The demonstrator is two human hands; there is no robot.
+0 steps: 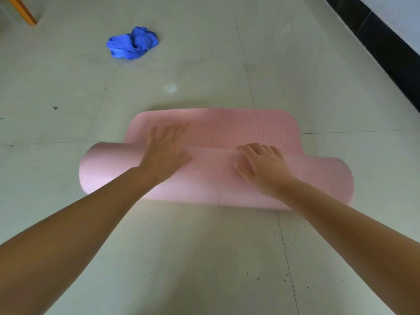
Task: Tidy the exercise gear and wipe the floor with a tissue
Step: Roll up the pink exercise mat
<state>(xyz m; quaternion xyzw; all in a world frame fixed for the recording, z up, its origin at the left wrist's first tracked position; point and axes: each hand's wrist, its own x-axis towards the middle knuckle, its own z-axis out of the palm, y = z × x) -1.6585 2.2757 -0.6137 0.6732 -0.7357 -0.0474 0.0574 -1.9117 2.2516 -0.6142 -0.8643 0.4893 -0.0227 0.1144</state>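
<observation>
The pink mat (216, 178), soft and springy-looking, is lying mostly rolled while both flat hands, left hand (166, 153) and right hand (263, 167), are pressing its top, unrolled tail toward twelve o'clock.

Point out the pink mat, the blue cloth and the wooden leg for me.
pink mat (204, 183): head view, on the front of the rolled-up part.
blue cloth (133, 43): head view, on the middle of the crumpled heap.
wooden leg (25, 11): head view, on its lower end near the floor.
</observation>
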